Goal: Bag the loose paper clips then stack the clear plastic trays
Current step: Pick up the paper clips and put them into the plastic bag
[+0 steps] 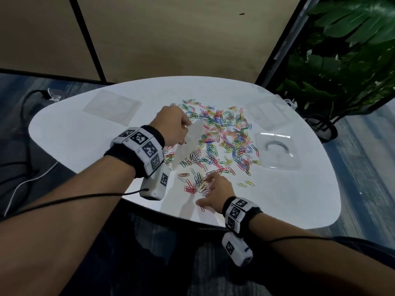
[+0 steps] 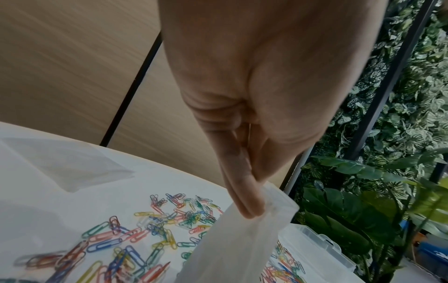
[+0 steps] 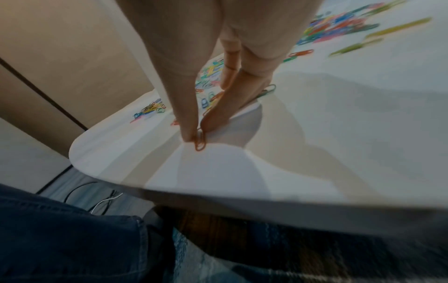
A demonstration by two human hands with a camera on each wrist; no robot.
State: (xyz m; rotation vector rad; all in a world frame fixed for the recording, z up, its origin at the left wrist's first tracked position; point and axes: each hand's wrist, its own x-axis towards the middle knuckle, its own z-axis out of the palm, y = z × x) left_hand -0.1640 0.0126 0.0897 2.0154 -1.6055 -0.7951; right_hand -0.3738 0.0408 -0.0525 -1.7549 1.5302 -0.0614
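Paper clips (image 1: 222,133) lie scattered mid-table (image 1: 74,135); the left hand (image 1: 173,124) pinches the clear bag (image 1: 190,144) by its rim above them. Nearer the table's front edge, the right hand (image 1: 215,192) pinches 1 orange clip (image 3: 200,140). Risk: the limp bag's mouth sags closed, so clips miss.

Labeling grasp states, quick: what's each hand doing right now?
Left hand: fingers pinch the clear bag.
Right hand: fingers pinch an orange paper clip.

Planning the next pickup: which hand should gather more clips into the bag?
Right. The right hand is down among the paper clips, while the left hand pinches the bag.
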